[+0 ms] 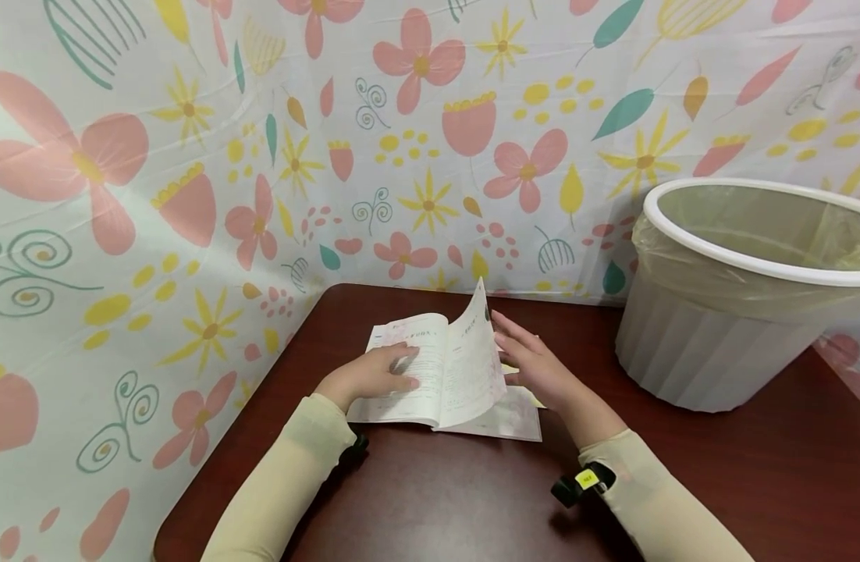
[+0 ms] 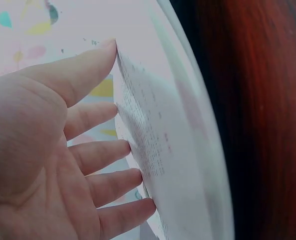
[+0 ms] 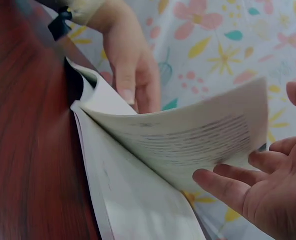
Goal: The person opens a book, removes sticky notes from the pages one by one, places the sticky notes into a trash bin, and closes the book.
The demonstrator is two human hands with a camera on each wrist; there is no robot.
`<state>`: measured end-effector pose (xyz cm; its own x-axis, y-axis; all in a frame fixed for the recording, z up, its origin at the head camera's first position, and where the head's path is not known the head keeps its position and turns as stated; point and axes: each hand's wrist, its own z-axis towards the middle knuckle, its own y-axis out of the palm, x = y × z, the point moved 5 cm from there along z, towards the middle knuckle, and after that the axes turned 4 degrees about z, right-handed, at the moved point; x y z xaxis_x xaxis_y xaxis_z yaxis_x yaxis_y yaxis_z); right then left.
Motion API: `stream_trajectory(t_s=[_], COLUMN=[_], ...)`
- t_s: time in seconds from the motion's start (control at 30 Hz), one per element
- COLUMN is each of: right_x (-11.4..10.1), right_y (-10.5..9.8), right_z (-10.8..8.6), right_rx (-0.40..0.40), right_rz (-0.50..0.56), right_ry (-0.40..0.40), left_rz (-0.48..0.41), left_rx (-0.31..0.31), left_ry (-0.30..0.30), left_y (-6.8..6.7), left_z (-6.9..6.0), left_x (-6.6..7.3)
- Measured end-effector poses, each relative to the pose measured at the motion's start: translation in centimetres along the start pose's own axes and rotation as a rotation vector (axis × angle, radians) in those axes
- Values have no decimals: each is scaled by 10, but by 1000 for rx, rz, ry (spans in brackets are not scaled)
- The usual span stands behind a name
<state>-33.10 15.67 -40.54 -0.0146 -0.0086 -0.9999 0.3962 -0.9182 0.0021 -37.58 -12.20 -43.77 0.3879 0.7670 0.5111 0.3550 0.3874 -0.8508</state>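
An open book [image 1: 391,410] with printed text lies on the dark table in the head view. My left hand [image 1: 374,376] rests on its left-hand page, fingertips spread and touching the paper. A page [image 1: 468,375] on the right side stands raised in a curve. Beside that page's outer edge is my right hand [image 1: 538,371], its fingers extended against the paper. In the right wrist view, the thumb of my right hand [image 3: 282,185] is apart from the raised page [image 3: 187,140], so nothing is pinched. The left wrist view shows my left hand [image 2: 63,150] with fingertips along the page.
A grey waste bin [image 1: 690,343] with a white rim and a clear liner stands on the table [image 1: 458,499] at the right. A flower-patterned curtain [image 1: 261,156] hangs behind and on the left. Both wrists carry dark straps.
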Motion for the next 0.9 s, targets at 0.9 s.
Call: stream_trajectory(t_s=[0.9], right_x=[10], right_y=[94], right_z=[30], right_rx=[-71], right_rz=[-449], right_ry=[-124], left_rz=[23], left_rx=[71], left_ry=[-156], left_y=[-18], left_z=[-6], left_x=[-35])
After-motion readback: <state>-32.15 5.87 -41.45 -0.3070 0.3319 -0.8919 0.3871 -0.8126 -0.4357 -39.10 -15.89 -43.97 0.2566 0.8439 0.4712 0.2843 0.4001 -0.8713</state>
